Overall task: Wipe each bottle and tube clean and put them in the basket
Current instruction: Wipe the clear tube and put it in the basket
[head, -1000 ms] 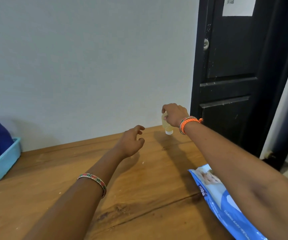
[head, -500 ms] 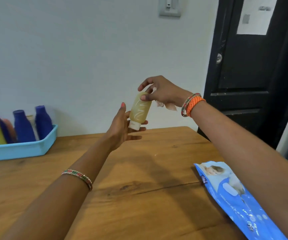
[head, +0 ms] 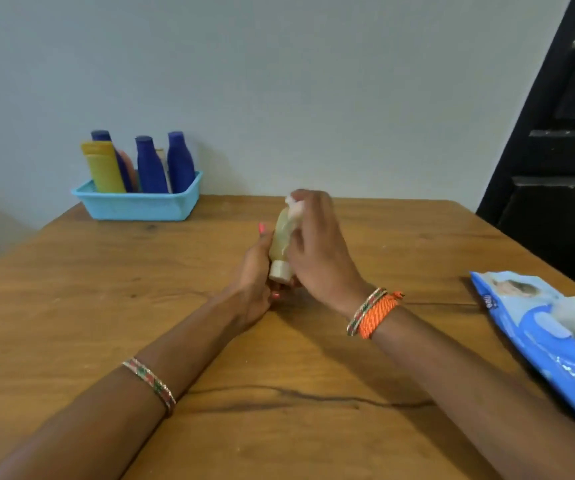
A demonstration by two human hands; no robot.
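A small pale yellow tube (head: 280, 242) with a white cap pointing down is held over the middle of the table. My left hand (head: 253, 280) grips it from the left and below. My right hand (head: 317, 252) holds a white wipe (head: 294, 204) against the tube's upper end, its fingers curled round both. At the back left stands a light blue basket (head: 137, 204) holding blue bottles (head: 179, 161) and a yellow tube (head: 104, 168), with a pinkish one partly hidden between them.
A blue pack of wet wipes (head: 549, 344) lies at the right edge of the wooden table (head: 106, 306), one wipe sticking out of its opening. A dark door (head: 556, 150) stands at the right, a pale wall behind.
The tube has come down from chest height to just above the table. My left hand now grips it, and my right hand has moved onto its top with the wipe. The view has tilted down.
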